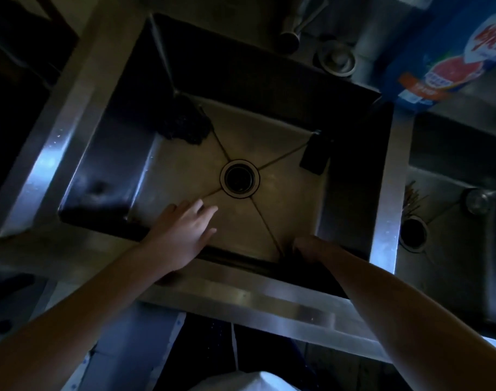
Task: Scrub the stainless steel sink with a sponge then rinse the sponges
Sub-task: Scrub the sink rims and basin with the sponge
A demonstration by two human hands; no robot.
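Observation:
The stainless steel sink [269,193] lies below me in dim light, its round drain [239,178] in the middle. My left hand [184,230] hovers flat and open over the front-left of the basin floor, fingers spread. My right hand [311,248] is curled tight in the front-right corner, and a dark frayed sponge edge [294,246] pokes out beside its knuckles. A dark, rough scrubber [184,122] lies in the back-left corner. A dark rectangular sponge [314,156] leans against the right wall.
A blue detergent box [449,52] stands on the ledge at the back right. The faucet base [290,32] and a round fitting [335,59] are behind the basin. A second basin [452,249] with its own drain [413,234] lies to the right.

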